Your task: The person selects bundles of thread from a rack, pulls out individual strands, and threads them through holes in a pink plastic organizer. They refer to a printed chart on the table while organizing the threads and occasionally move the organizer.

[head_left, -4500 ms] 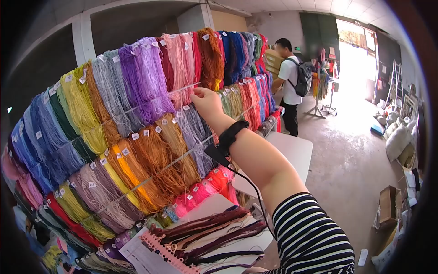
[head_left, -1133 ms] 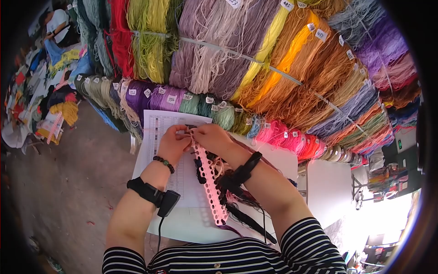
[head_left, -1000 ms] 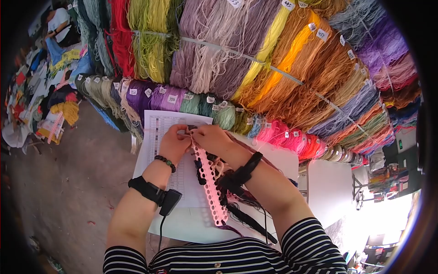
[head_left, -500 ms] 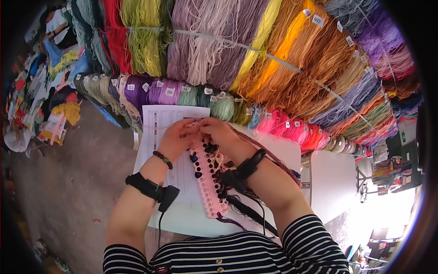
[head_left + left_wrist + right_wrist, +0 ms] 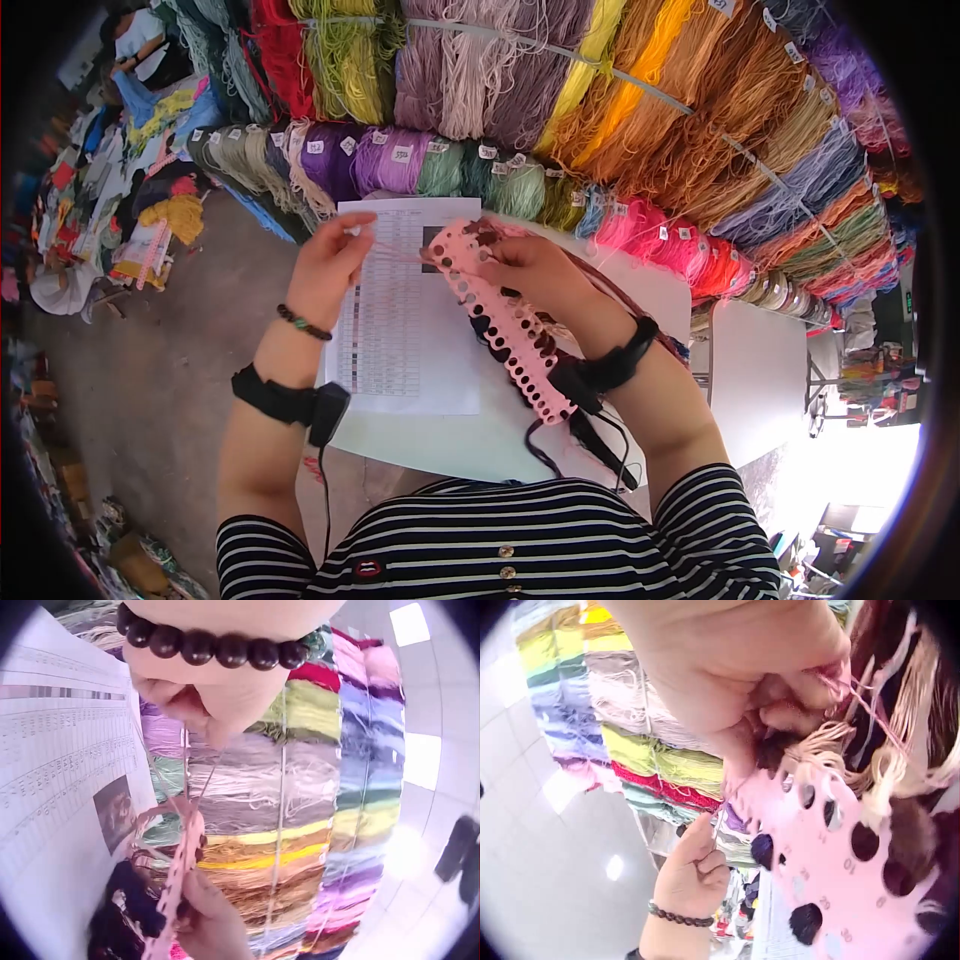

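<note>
A pink perforated thread card (image 5: 512,345) slants over the table in the head view, dark and beige threads looped through its holes. My right hand (image 5: 540,272) grips it near its upper end, thumb on the face; in the right wrist view several threads hang by the fingers. Left of the card, my left hand (image 5: 332,262) pinches thin pink thread (image 5: 395,248), which stretches across to the card's top end. The same strands (image 5: 206,784) run taut from the left fingertips to the card (image 5: 180,877) in the left wrist view.
A printed chart sheet (image 5: 400,330) lies beneath the hands on the white table (image 5: 420,440). Behind it rises a rack of numbered thread skeins (image 5: 480,80) in many colours. A heap of cloth and thread (image 5: 150,190) and a person (image 5: 140,40) are at far left.
Earlier my right hand was at a pink skein on the rack; later both hands met at the card's top. Now the left hand has drawn away leftward with thread, and the card has swung right.
</note>
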Demonstrator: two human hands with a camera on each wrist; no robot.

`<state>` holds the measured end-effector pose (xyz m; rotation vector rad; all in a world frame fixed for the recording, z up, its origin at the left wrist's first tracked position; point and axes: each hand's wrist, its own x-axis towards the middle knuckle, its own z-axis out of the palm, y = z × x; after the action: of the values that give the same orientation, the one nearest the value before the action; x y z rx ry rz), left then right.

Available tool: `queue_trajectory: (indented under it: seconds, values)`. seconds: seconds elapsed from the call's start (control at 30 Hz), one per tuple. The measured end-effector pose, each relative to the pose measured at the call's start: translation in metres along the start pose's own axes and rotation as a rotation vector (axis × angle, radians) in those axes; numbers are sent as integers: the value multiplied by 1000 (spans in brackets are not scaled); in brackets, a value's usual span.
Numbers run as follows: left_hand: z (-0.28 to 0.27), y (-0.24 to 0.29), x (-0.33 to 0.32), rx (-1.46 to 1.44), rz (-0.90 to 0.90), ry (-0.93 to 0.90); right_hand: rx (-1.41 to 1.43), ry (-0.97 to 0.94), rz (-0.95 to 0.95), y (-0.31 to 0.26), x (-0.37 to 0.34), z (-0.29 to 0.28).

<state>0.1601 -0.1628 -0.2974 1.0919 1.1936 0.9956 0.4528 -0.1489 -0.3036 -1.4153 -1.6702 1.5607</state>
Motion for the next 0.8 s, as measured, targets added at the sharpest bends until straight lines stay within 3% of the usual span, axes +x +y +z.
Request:
queue_trajectory:
  seconds: [0.03, 0.13, 0.2, 0.27, 0.33, 0.4, 0.43, 0.53, 0.63, 0.7, 0.77, 0.8]
  values:
    - [-6, 3, -11, -192, -83, -74, 47, 9, 17, -6, -8, 2]
    - [-34, -7, -33, -782, -45, -33, 187, 62, 55, -19, -30, 2]
    - [-61, 3, -46, -1043, 36, -156, 204, 105, 67, -24, -42, -1]
    - [-95, 2, -57, -1039, 122, 10, 215, 135, 60, -24, -51, -6]
    - [-165, -33, -57, -1072, 279, -114, 232, 157, 81, -27, -61, -12]
    - [-163, -9, -71, -1000, 292, 387, 266, 179, 54, -24, -68, -15]
    - [-162, 0, -77, -947, 293, 635, 284, 190, 41, -21, -71, -16]
    - [-194, -34, -91, -570, -7, 947, 315, 228, 37, -15, -79, -18]
    - [-139, -47, -108, 76, -15, 652, 310, 238, 36, -23, -94, -16]
    - [-129, -88, -99, 472, 10, 359, 264, 243, 4, -19, -96, -14]
    - [-75, -71, -112, 1050, 211, 307, 231, 266, -14, -15, -101, -12]
    - [-64, -75, -113, 1053, 228, 303, 220, 285, -20, -14, -103, -11]
